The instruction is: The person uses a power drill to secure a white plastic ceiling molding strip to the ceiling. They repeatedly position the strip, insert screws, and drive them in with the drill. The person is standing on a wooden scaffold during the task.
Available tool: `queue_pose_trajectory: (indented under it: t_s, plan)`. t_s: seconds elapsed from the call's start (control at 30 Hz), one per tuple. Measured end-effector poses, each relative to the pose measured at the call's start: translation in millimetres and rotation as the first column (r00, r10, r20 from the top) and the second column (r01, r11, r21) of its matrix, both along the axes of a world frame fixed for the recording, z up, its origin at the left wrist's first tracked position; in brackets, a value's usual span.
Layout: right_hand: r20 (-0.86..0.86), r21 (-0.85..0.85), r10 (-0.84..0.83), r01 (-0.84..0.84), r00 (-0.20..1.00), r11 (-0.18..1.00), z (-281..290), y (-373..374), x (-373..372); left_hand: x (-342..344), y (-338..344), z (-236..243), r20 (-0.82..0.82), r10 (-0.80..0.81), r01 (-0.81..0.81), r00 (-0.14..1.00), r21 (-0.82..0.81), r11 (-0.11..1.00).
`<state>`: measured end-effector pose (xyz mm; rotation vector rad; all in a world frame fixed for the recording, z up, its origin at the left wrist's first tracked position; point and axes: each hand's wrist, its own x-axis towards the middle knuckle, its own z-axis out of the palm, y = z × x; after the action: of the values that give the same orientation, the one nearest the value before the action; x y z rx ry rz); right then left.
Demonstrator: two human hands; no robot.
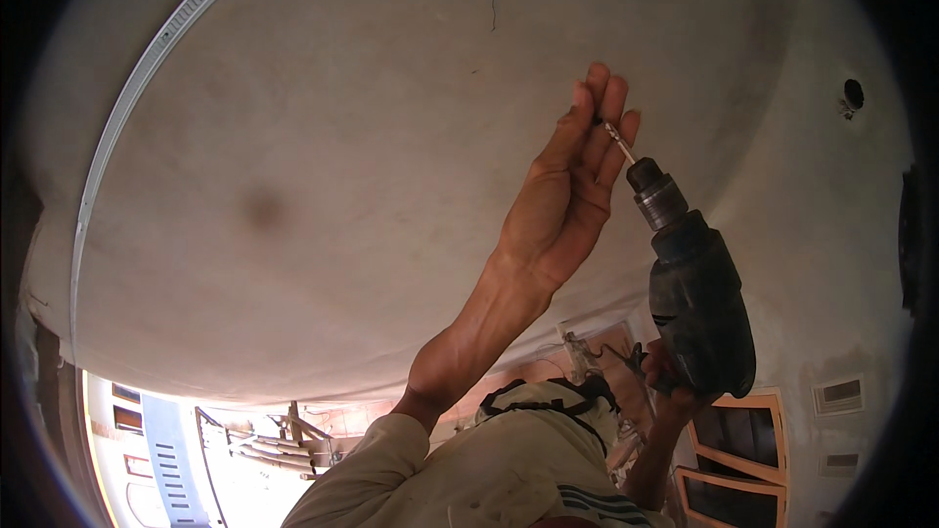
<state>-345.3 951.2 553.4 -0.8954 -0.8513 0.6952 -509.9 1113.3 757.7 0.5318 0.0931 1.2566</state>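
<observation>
My left hand [562, 200] is raised against a plain grey-beige plastered surface [372, 137] that looks like a ceiling. Its fingers are stretched out and close together, with the palm turned partly toward the drill. By the lower right, my right hand [673, 376] grips the handle of a black power drill [699, 293], which points up and to the left. A thin twist bit [618, 139] sticks out of the drill's chuck [655, 194]. The bit's tip lies in front of the left fingers in this view; whether they touch cannot be told.
A white perforated metal strip [122, 103] curves along the left. Above the left hand, a thin dark wire [496, 6] shows on the surface. At right are a dark hole [853, 93] and orange-framed windows [734, 460]. Wooden poles [274, 453] appear in the bright area at lower left.
</observation>
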Motion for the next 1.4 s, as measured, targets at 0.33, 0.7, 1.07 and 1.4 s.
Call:
queue_pose_trajectory:
  t_s: [0.33, 0.7, 1.07, 1.4]
  plan:
    - [-0.091, -0.011, 0.012, -0.013, 0.996, 1.0, 13, -10, -7, 4, -6, -1, -0.029, -0.027, 0.027, 0.999, -0.007, 1.0]
    - [0.14, -0.096, 0.223, -0.211, 0.965, 0.973, -12, -18, 1, -3, -19, -6, -0.06, 0.073, -0.066, 0.995, 0.122, 0.99]
    - [0.094, 0.205, -0.172, 0.15, 0.981, 0.967, 50, -3, -8, 29, 2, 5, -0.208, -0.056, 0.106, 0.977, 0.24, 0.965]
    - [0.297, 0.361, -0.465, 0.353, 0.834, 0.863, 188, 31, -1, 63, 60, 80, 0.077, -0.272, 0.232, 0.959, 0.337, 0.913]
